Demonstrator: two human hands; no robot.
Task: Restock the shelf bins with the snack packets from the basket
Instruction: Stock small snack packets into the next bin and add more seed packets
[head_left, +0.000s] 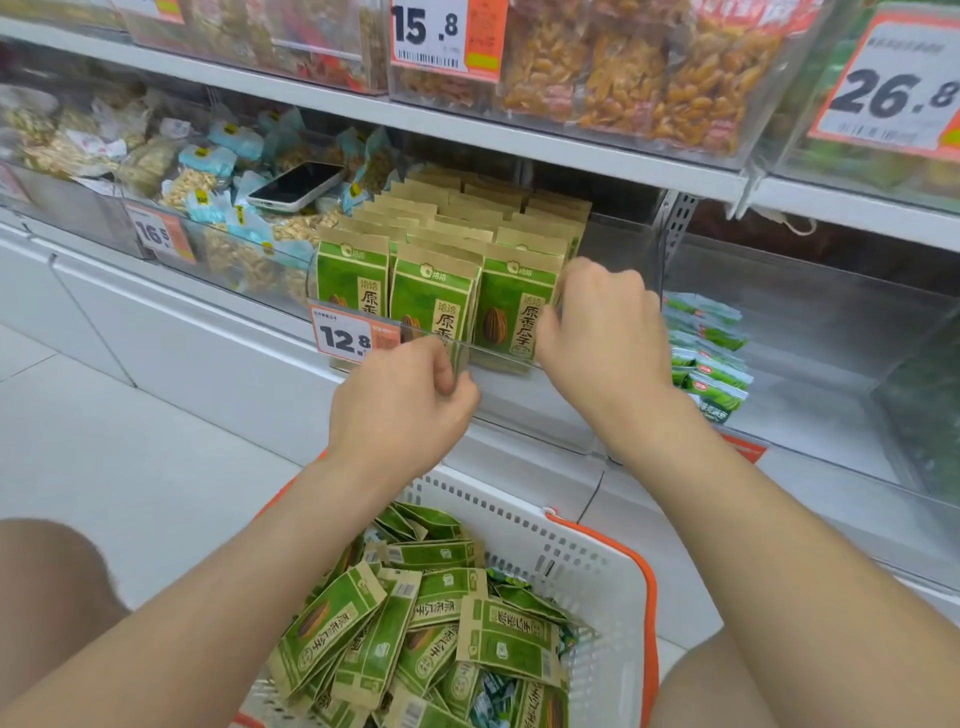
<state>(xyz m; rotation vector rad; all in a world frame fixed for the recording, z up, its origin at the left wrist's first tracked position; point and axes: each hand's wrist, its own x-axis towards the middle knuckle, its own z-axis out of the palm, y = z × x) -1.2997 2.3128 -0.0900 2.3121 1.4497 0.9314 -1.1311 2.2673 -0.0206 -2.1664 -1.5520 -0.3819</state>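
Above both hands: white shelf (571, 150), clear tubs of dried-fruit packs on the tier over it.
Below the wrists, between the forearms: white basket (587, 577) with orange handle (649, 587), on the floor against the shelf base. Holds a loose pile of green snack packets (431, 623), lying flat and crisscross.
Straight ahead of the knuckles: clear bin (618, 249), three rows of matching green packets (467, 218) standing upright, packed front to back.
Right of the right hand: neighbouring bin (831, 332), a few small green packs (711, 364) stacked at its left end.
Left hand (400, 405): at the bin's front wall, thumb and fingers curled tight, pinching the lower edge of the middle front packet (431, 301).
Right hand (605, 327): higher and further in, fingers curled round the right edge of the right front packet (511, 312). Fingertips hidden behind knuckles.
Well left of and above the left hand: phone (296, 185) lying face up on the nut packs (228, 249) in the next bin.
Just left of the left hand's fingers: orange price tag (345, 338) reading 12.8, clipped to the bin front.
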